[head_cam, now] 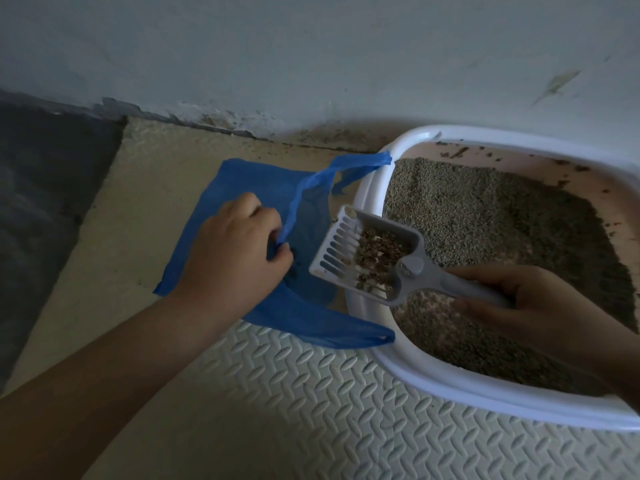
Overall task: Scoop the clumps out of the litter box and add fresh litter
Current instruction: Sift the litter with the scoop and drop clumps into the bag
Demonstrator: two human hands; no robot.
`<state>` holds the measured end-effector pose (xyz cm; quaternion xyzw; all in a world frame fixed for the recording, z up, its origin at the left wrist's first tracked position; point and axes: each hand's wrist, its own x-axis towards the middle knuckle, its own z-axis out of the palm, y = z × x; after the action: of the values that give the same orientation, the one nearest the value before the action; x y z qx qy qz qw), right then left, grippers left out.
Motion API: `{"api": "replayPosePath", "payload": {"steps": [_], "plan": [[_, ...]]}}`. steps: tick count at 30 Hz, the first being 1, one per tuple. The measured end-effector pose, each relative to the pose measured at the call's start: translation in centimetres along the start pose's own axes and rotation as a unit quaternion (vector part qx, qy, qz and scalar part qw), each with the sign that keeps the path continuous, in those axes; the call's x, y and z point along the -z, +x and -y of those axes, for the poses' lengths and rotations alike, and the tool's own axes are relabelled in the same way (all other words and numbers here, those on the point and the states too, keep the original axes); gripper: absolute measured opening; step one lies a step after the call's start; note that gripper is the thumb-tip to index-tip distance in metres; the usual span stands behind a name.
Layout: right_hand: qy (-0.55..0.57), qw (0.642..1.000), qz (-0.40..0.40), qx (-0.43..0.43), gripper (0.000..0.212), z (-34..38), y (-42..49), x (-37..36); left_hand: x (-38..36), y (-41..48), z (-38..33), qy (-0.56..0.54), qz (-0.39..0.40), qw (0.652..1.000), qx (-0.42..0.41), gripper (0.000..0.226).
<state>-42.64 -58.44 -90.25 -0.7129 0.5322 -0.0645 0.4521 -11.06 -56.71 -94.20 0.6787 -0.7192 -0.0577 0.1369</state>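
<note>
Left hand [239, 251] grip: fingers curled, pinching the edge of the blue bag [239, 181] at its mouth. Fingertips are tucked under, so can't tell how much plastic they hold. Right hand [530, 306] grip: wrapped round the scoop [346, 244] handle. The handle end is hidden in the fist, and the wrist is cut off at the frame edge.

The scoop head sits over the left rim of the litter box [485, 389], slotted end poking past the rim toward the bag. It carries a heap of brownish clumps [375, 252]. Can't tell if it touches the rim.

The bag lies on the floor mat [311, 403] just left of the box. One handle loop reaches the box's far-left corner; the other lies along its near-left side.

Grey litter [485, 220] fills the box. Dark bits are stuck on the bare inner wall at the far side. The box's right end runs out of frame. Light is dim, so clump detail is hard to read.

Count: 1 box, 1 scoop, 1 bag w/ 2 loops, 2 hands.

The wall [311, 46] is right behind the box.
</note>
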Motion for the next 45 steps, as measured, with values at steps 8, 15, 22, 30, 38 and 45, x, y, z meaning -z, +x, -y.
{"api": "replayPosePath", "payload": {"steps": [8,15,22,30,38,45], "plan": [[-0.133,0.988,0.061,0.046,0.02,3.2,4.3,-1.3,1.1,-0.9,0.5,-0.149,-0.007,0.987,0.053,0.016],[-0.305,0.941,0.058,0.133,0.038,9.1,9.2,-5.4,2.2,-1.3,1.8,-0.212,-0.027,0.974,0.074,0.016],[-0.31,0.934,0.02,0.179,0.046,8.2,11.4,-7.7,2.7,-1.8,2.5,-0.244,-0.034,0.966,0.076,0.017],[-0.313,0.925,-0.017,0.213,0.051,6.3,10.1,-7.6,2.8,-1.8,2.6,-0.237,-0.033,0.968,0.071,0.018],[-0.154,0.977,0.03,0.147,0.037,5.7,8.1,-5.8,2.7,-1.7,2.0,-0.221,-0.033,0.973,0.063,0.017],[0.188,0.981,0.024,0.041,0.03,2.8,5.0,-3.9,2.3,-1.4,0.9,-0.178,-0.024,0.981,0.076,0.025]]}}
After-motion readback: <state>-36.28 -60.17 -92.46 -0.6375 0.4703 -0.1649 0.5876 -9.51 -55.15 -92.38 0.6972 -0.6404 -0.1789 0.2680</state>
